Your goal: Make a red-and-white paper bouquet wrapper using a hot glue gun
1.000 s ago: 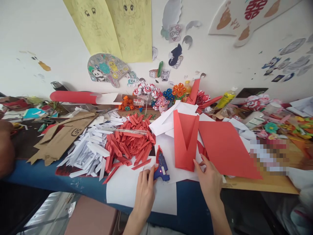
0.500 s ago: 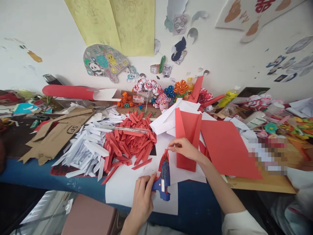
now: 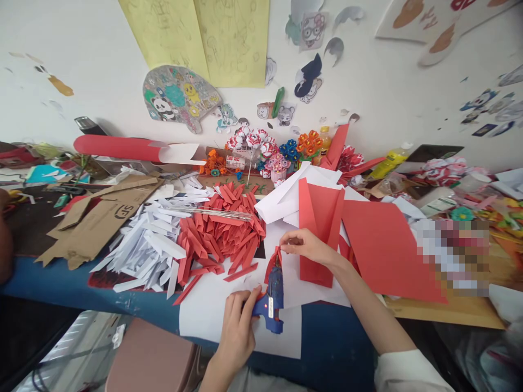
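My left hand [image 3: 237, 321] is closed around the handle of a blue glue gun [image 3: 275, 291], whose small red light is lit. Its nozzle points away from me and meets a folded red paper strip [image 3: 271, 262]. My right hand [image 3: 304, 245] pinches the top of that strip between thumb and fingertips. White paper sheets [image 3: 241, 321] lie under both hands. Left of them is a heap of folded red paper strips [image 3: 229, 228], beside a pile of folded white paper strips [image 3: 151, 245]. Thin wire sticks [image 3: 212, 212] rest across the piles.
A folded red paper piece [image 3: 316, 256] and a flat red sheet [image 3: 388, 245] lie on the right. Brown cardboard [image 3: 102, 223] is at the left. Paper flowers [image 3: 253, 140] and bottles line the wall. Part of another person [image 3: 5, 239] shows at the left edge.
The whole view has shifted slightly, so things appear a little further right. Both hands keep nearly the same pose, with the glue gun nozzle still at the red strip.
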`<state>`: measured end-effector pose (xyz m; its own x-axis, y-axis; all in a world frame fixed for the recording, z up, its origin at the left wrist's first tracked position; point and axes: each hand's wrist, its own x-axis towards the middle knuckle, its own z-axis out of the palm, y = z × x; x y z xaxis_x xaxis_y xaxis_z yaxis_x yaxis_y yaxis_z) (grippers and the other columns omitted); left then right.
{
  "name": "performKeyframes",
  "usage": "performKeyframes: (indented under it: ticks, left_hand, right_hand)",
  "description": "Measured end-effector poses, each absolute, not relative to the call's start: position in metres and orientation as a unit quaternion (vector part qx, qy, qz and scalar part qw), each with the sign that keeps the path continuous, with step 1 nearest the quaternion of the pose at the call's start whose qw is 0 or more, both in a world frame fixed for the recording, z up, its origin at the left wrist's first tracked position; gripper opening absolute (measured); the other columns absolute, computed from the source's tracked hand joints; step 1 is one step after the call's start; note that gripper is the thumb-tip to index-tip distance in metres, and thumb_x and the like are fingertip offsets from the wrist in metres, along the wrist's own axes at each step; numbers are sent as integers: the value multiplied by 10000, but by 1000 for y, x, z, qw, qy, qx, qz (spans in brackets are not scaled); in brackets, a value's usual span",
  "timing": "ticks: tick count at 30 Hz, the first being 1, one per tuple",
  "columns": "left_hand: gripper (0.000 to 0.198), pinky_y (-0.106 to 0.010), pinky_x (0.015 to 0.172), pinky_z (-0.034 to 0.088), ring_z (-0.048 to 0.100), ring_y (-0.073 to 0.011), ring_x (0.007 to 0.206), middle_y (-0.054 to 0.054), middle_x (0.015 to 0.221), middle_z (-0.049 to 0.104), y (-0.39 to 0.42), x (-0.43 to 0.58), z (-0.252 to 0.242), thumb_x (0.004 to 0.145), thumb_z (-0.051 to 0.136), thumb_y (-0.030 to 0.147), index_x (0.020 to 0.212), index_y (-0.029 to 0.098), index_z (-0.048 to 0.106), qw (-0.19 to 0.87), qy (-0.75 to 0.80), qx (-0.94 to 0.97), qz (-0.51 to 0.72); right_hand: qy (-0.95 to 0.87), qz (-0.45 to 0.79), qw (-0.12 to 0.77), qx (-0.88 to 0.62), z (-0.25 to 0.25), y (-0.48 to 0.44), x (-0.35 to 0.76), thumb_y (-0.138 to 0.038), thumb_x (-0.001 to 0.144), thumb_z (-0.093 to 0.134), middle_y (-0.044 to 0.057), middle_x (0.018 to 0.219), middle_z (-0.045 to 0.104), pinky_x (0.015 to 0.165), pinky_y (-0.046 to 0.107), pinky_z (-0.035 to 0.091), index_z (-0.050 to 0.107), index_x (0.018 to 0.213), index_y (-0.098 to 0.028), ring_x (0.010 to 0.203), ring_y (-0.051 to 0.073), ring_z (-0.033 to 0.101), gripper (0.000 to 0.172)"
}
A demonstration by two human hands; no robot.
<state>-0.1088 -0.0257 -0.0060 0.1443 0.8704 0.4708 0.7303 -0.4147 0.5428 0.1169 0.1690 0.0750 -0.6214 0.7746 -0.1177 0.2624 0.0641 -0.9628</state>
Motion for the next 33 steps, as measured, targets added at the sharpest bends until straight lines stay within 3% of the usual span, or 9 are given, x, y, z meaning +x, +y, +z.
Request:
performKeyframes:
  ticks: [5, 13, 17, 22, 29, 31, 33]
  left_hand:
    - [604, -427, 856, 520, 582, -268, 1007, -146, 1150, 596, -25, -109, -6, 981, 383, 82, 1566, 228, 350, 92, 535, 743, 391]
    - [526, -401, 828, 530, 581, -264, 1018, -141, 1157, 582, -25, -116, 0, 999, 377, 149, 1519, 216, 425, 80, 535, 699, 468]
    - [411, -393, 813, 548, 626, -257, 984, -120, 1119, 630, -31, -121, 2, 1026, 376, 281, 1392, 236, 557, 180, 528, 640, 528]
    - [417, -420, 929, 544, 669, -286, 1063, -124, 1143, 701, -46, -119, -18, 970, 551, 473, 1267, 199, 654, 329, 581, 454, 590]
    - [541, -393, 898, 534, 697, -274, 984, -107, 1017, 748, -54, -92, -14, 894, 634, 598, 1238, 183, 676, 467, 540, 363, 599]
    - [544, -377, 884, 522, 690, -270, 960, -112, 1005, 749, -51, -82, -6, 880, 641, 616, 1190, 172, 702, 486, 536, 372, 582]
    - [562, -370, 855, 509, 671, -262, 902, -114, 954, 743, -46, -72, 0, 872, 634, 640, 1141, 155, 723, 499, 536, 392, 557]
  right_hand:
    - [-706, 555, 229, -376, 74, 170, 114, -578, 827, 708, 8, 752, 628, 551, 240, 368, 718, 850, -158, 609, 97, 451, 421]
    - [-712, 526, 242, -396, 66, 175, 118, -589, 842, 676, 23, 787, 656, 599, 261, 414, 700, 860, -170, 640, 120, 515, 421]
    - [-727, 489, 245, -415, 62, 178, 118, -563, 866, 648, 20, 778, 666, 583, 266, 392, 711, 876, -177, 603, 118, 493, 392]
    - [-755, 404, 258, -447, 76, 169, 110, -429, 918, 621, 45, 846, 696, 651, 291, 418, 745, 875, -210, 681, 157, 548, 255]
    - [-675, 164, 421, -583, 92, 96, 162, -447, 968, 583, 48, 893, 691, 675, 313, 498, 719, 1070, -244, 687, 167, 586, 265]
    - [-658, 111, 444, -598, 73, 71, 175, -453, 921, 659, 62, 999, 703, 737, 341, 547, 683, 1175, -249, 788, 195, 640, 327]
    - [-677, 74, 432, -591, 49, 52, 179, -423, 896, 706, 92, 1206, 682, 900, 396, 561, 625, 1293, -250, 1030, 246, 671, 440]
